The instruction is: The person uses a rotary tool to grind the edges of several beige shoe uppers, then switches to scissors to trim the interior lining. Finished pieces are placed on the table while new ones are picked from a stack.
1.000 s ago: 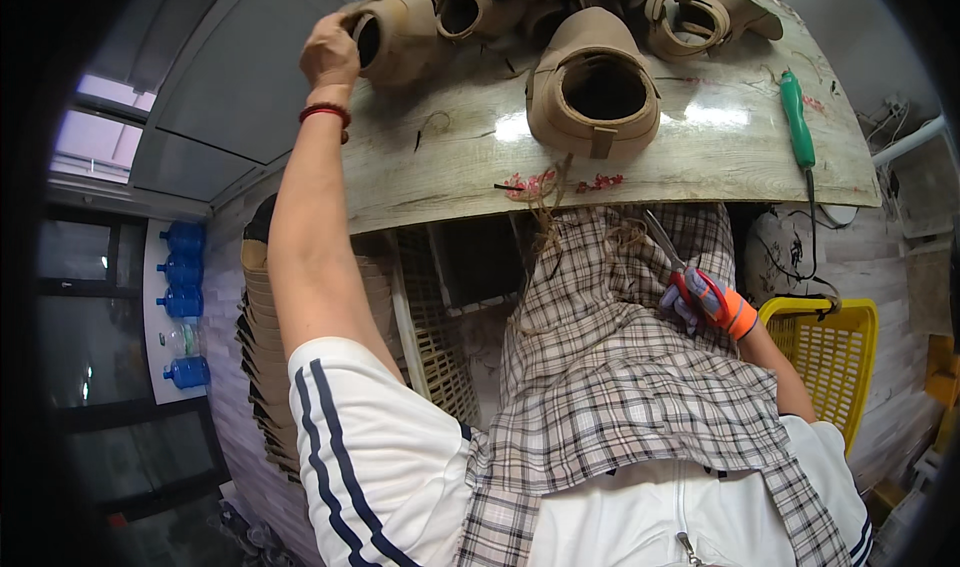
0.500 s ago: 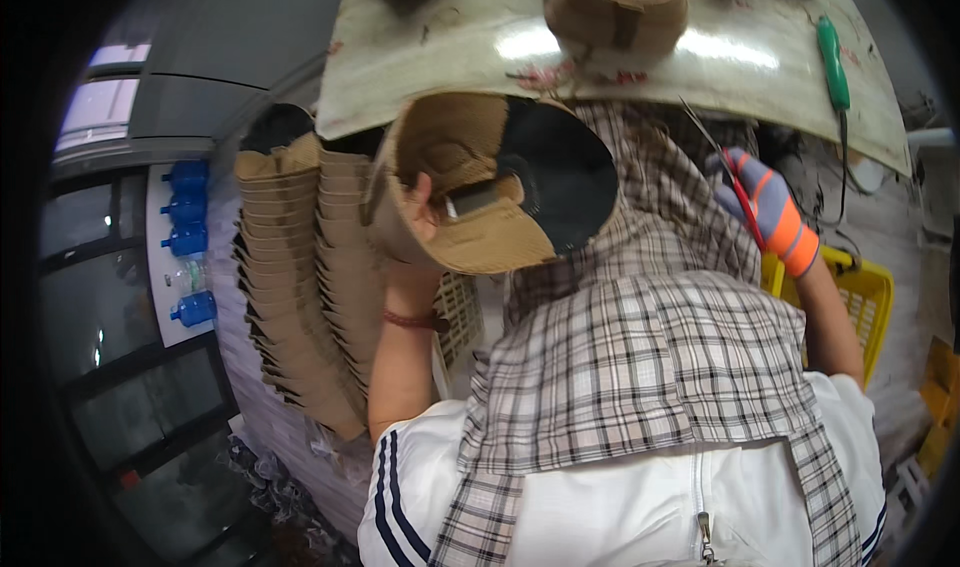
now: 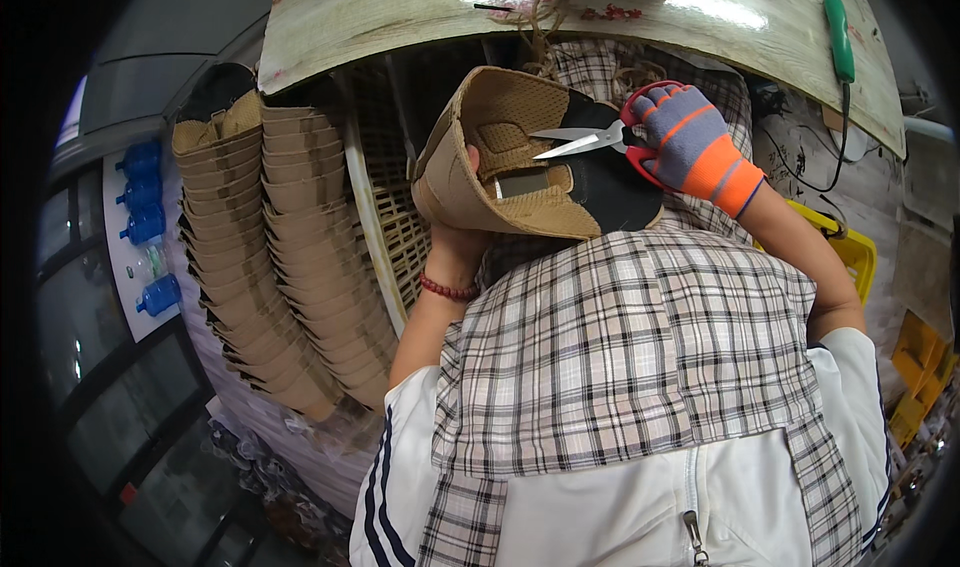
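A hollow tan piece (image 3: 440, 182) with a perforated tan lining and a black panel hangs tilted in front of my lap, its opening turned up. My left hand (image 3: 458, 247) grips its left side, thumb tip showing over the edge and the other fingers hidden behind. Inside, a small rectangular window and a stitched patch are visible. My right hand (image 3: 698, 147), in a grey and orange glove, is closed on red-handled scissors (image 3: 590, 143). Their blades are parted and reach over the opening of the piece, pointing left.
Two tall nested stacks of similar tan pieces (image 3: 310, 202) stand at the left beside a pale plastic crate (image 3: 372, 192). Ahead is a worktable (image 3: 330, 27) with a green corded tool (image 3: 838, 37). A yellow basket (image 3: 858, 252) sits at the right.
My right hand has swung left with the scissors, whose blades now lie over the tan piece and are parted. The piece has shifted slightly right, and the view has moved.
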Demonstrator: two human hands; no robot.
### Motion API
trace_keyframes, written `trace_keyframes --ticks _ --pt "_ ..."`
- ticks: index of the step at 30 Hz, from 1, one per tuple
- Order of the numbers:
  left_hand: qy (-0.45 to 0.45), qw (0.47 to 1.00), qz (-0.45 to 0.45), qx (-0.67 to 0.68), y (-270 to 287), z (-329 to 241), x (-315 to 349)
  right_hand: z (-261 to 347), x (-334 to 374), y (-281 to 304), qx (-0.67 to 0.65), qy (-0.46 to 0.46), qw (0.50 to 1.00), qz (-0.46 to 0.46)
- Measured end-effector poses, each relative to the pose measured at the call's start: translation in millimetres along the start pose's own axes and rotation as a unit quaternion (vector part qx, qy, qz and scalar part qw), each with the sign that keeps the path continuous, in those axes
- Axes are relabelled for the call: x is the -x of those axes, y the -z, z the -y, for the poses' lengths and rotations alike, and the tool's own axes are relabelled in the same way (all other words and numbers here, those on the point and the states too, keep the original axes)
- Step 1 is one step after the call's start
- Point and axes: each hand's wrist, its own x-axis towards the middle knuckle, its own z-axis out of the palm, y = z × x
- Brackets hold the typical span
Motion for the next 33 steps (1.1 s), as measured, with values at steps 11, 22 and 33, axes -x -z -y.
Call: trace_keyframes --ticks 11,22,33 --pt "0.086 0.973 -0.037 0.21 -4 -10 5 -14 16 -5 -0.004 -0.025 1.0 -0.005" --pt "-0.045 0.987 -0.102 -0.12 -15 -9 10 -10 11 1 0.027 -0.017 0.999 0.001" --pt "-0.053 0.995 -0.075 -0.046 -7 -22 5 -11 6 0 -0.011 -0.051 0.998 0.027"
